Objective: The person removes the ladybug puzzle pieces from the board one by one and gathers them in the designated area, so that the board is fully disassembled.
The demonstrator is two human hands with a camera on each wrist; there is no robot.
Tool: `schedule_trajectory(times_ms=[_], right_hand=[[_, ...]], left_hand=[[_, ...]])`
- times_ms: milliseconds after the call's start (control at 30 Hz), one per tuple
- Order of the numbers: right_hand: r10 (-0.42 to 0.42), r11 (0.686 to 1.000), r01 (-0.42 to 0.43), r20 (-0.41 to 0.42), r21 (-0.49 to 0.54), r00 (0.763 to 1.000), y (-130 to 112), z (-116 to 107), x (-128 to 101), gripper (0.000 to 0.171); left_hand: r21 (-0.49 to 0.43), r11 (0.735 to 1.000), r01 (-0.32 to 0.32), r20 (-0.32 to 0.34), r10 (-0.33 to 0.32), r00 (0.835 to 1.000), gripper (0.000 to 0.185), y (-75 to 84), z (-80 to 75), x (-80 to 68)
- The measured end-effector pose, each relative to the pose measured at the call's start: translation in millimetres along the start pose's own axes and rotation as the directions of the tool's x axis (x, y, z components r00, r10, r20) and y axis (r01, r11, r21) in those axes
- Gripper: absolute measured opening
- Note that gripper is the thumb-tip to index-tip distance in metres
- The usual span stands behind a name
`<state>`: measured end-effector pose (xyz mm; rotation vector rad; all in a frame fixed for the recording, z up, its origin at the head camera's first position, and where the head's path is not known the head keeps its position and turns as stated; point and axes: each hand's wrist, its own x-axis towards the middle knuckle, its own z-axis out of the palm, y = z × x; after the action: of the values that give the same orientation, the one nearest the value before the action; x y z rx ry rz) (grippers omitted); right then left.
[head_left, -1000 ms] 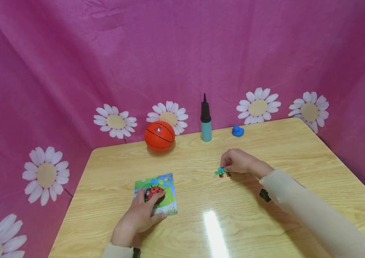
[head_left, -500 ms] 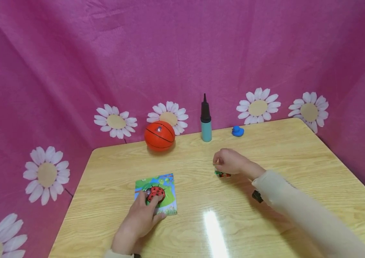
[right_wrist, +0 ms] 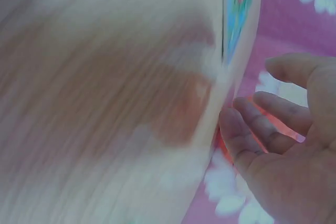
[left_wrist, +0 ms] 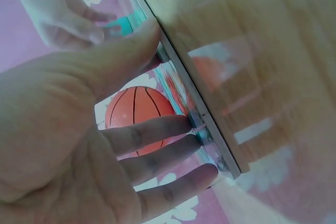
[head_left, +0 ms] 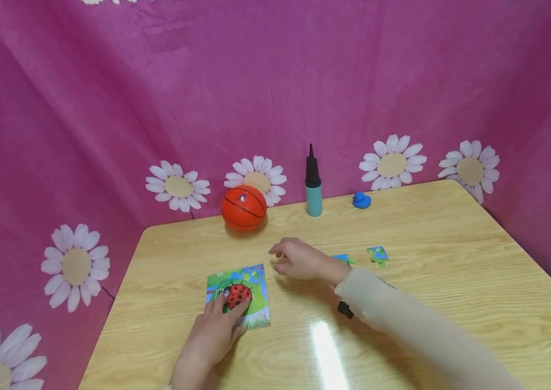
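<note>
A ladybug puzzle board (head_left: 256, 309) lies near the table's front left. My left hand (head_left: 229, 309) rests on it, straight fingers pressing on the red ladybug (head_left: 238, 294); the left wrist view shows those fingers (left_wrist: 157, 129) flat against the board's edge (left_wrist: 202, 114). My right hand (head_left: 277, 260) hovers just right of the board's far corner, fingers relaxed and holding nothing; in the right wrist view its fingers (right_wrist: 247, 114) are spread and bare. Two loose puzzle pieces lie on the table behind its sleeve, one blue-green piece (head_left: 342, 259) and another piece (head_left: 378, 254).
At the back of the wooden table (head_left: 451, 227) sit an orange basketball (head_left: 243, 208), a teal hand pump (head_left: 312, 184) and a small blue duck (head_left: 361, 200). Pink daisy-print cloth (head_left: 110, 108) walls in the table on three sides.
My right hand let go of a piece at mid-table and moved left toward the board, uncovering two loose pieces. The left hand stayed on the ladybug.
</note>
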<state>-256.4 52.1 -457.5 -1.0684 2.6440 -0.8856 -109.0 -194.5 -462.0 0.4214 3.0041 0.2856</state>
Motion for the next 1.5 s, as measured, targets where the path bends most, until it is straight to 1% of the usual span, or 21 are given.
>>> schedule_trajectory(times_ms=[67,167,267,333,433,500,600,767,900,967,1100,1200,1300,1500], right_hand=[[-0.037,0.999,0.037,0.009,0.001,0.999,-11.3,9.7,9.5,0.038],[-0.088,0.996,0.089,0.025,-0.012,0.996,-25.7,24.4,21.3,0.034],[-0.094,0.995,0.095,0.065,-0.022,0.993,-37.6,38.1,29.5,0.033],[-0.078,0.997,0.08,0.095,-0.015,0.992,-44.4,46.0,34.2,0.033],[-0.036,0.999,0.038,0.124,-0.012,0.992,-53.5,54.5,42.1,0.031],[-0.003,1.0,0.005,0.134,-0.01,0.991,-59.1,58.6,48.3,0.027],[0.059,0.998,-0.059,0.147,-0.005,0.987,-65.6,62.1,56.4,0.023],[0.121,0.993,-0.118,0.166,-0.023,0.979,-73.2,67.2,66.4,0.026],[0.149,0.989,-0.147,0.153,-0.026,0.977,-77.3,70.1,68.8,0.032],[0.15,0.989,-0.147,0.143,-0.035,0.978,-78.7,72.0,68.8,0.032],[0.149,0.987,-0.139,0.12,-0.086,0.982,-80.4,76.8,70.0,0.029],[0.181,0.98,-0.17,0.106,-0.101,0.978,-81.0,79.6,70.6,0.031],[0.213,0.975,-0.204,0.095,-0.092,0.973,-81.4,81.4,71.2,0.034],[0.211,0.976,-0.204,0.087,-0.081,0.974,-84.3,82.1,73.3,0.034]], left_hand=[[0.03,0.999,-0.037,-0.056,0.039,0.998,0.05,-1.5,1.8,-0.3],[0.072,0.992,-0.103,-0.149,0.113,0.982,0.048,-4.1,4.5,-0.1],[0.08,0.987,-0.139,-0.183,0.152,0.971,0.046,-5.4,5.7,-0.3],[0.076,0.986,-0.151,-0.186,0.163,0.969,0.045,-5.4,5.5,-1.4],[0.078,0.985,-0.152,-0.182,0.164,0.969,0.043,-5.4,5.1,-3.0],[0.073,0.987,-0.144,-0.175,0.154,0.972,0.042,-5.4,4.3,-3.6],[0.062,0.991,-0.115,-0.151,0.124,0.981,0.041,-3.7,2.2,-4.0],[0.061,0.994,-0.086,-0.113,0.092,0.989,0.041,-2.7,0.0,-4.2],[0.071,0.993,-0.095,-0.111,0.103,0.989,0.042,-2.6,0.0,-3.9],[0.073,0.992,-0.105,-0.118,0.114,0.986,0.041,-2.0,-0.1,-4.3],[0.059,0.991,-0.117,-0.121,0.123,0.985,0.039,-2.2,0.0,-3.4],[0.028,0.993,-0.115,-0.099,0.117,0.988,0.038,-2.1,0.5,-1.7],[0.011,0.995,-0.101,-0.08,0.101,0.992,0.039,-2.0,1.1,-1.9],[0.024,0.996,-0.087,-0.093,0.089,0.992,0.04,-4.5,0.6,-3.3]])
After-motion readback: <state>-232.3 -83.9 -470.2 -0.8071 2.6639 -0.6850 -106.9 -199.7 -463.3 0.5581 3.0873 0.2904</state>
